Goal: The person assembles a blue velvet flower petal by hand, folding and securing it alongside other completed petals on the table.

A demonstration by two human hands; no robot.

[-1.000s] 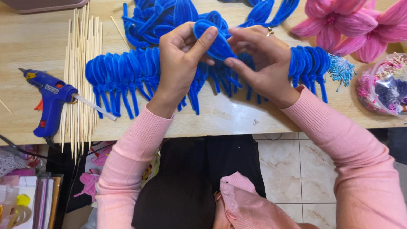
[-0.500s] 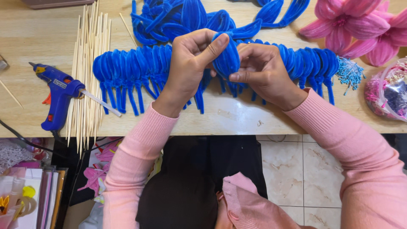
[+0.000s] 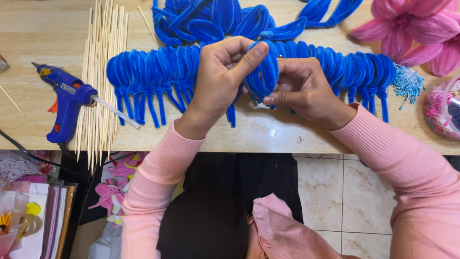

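Observation:
My left hand [image 3: 218, 79] and my right hand [image 3: 306, 88] meet over the middle of a wooden table [image 3: 43, 43]. Both pinch one blue fuzzy petal [image 3: 262, 72] made of bent chenille stems, held just above the tabletop. The left thumb presses on the petal's top and the right fingers grip its lower part. A long row of similar blue petals [image 3: 148, 74] lies side by side across the table behind the hands. More blue petals [image 3: 211, 21] are piled at the back.
A blue glue gun [image 3: 64, 103] lies at the left, its nozzle over a bundle of wooden skewers [image 3: 103, 62]. Pink chenille flowers [image 3: 412, 29] sit at the back right, blue stamens [image 3: 407, 82] beside them, a clear bag [image 3: 443, 108] at the right edge.
The hands have come lower and nearer the table's front with the petal still between them. The left thumb now lies across the petal's top.

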